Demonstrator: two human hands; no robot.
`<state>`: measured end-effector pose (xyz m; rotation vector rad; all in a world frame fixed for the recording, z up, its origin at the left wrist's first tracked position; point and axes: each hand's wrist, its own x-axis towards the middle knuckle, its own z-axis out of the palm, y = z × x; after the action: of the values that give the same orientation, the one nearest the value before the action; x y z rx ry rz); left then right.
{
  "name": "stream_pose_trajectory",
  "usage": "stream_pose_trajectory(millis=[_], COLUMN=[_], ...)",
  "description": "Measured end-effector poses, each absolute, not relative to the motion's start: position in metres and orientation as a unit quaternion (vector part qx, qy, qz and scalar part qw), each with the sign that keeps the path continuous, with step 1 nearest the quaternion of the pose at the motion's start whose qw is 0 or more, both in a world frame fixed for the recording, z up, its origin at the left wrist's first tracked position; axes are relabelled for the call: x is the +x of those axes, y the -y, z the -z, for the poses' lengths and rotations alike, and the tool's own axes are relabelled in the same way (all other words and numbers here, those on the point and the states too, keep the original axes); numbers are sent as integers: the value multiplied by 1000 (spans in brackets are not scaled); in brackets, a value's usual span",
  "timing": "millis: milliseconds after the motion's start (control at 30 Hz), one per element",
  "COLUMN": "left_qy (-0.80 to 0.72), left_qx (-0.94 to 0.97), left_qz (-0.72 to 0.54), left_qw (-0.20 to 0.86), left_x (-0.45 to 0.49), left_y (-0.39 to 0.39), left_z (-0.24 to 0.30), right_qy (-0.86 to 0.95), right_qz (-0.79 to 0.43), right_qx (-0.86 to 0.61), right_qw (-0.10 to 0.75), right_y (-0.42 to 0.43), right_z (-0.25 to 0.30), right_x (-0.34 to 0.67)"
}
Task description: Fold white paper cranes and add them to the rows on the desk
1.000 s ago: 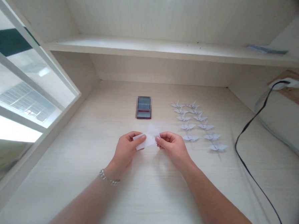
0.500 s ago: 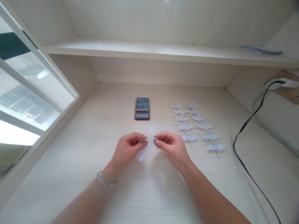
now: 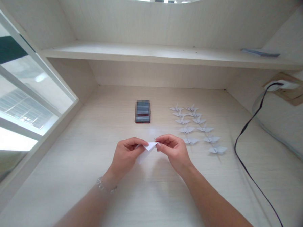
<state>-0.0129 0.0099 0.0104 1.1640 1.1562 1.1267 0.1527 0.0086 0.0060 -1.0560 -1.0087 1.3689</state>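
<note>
Between my hands, above the desk, is a small white piece of folded paper (image 3: 150,146). My left hand (image 3: 128,153) pinches its left side between thumb and fingers, and part of the sheet hangs below them. At the right corner, my right hand (image 3: 173,150) grips the paper with thumb and fingertips. A pointed flap shows in the gap between the two hands. Folded paper cranes (image 3: 187,129), several of them in two rough columns, stand on the desk beyond and to the right of my right hand.
A small dark flat device (image 3: 142,111), its face blurred, lies beyond my hands. To the right, a black cable (image 3: 244,130) runs from a wall socket (image 3: 295,88) down across the desk. A shelf (image 3: 134,58) spans the back, and a window frame (image 3: 38,87) borders the left.
The paper has turned between my fingers, so a pointed flap now faces up where a thin edge showed before. Both hands keep hold of it. The whole view has shifted slightly.
</note>
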Motion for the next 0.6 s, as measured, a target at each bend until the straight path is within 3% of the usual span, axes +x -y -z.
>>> stream_pose_trajectory(millis=[267,600], left_qy=[-482,-470], left_qx=[442,435], left_qz=[-441,-440], left_qw=[615,630], left_x=[-12,-14], left_y=[-14,-15], left_z=[-10,-4], right_qy=[390,344], right_qz=[-610,-670], right_qx=[-494,-457], right_qw=[481,474], right_y=[-12,-12], right_z=[-4,-2], right_x=[155,159])
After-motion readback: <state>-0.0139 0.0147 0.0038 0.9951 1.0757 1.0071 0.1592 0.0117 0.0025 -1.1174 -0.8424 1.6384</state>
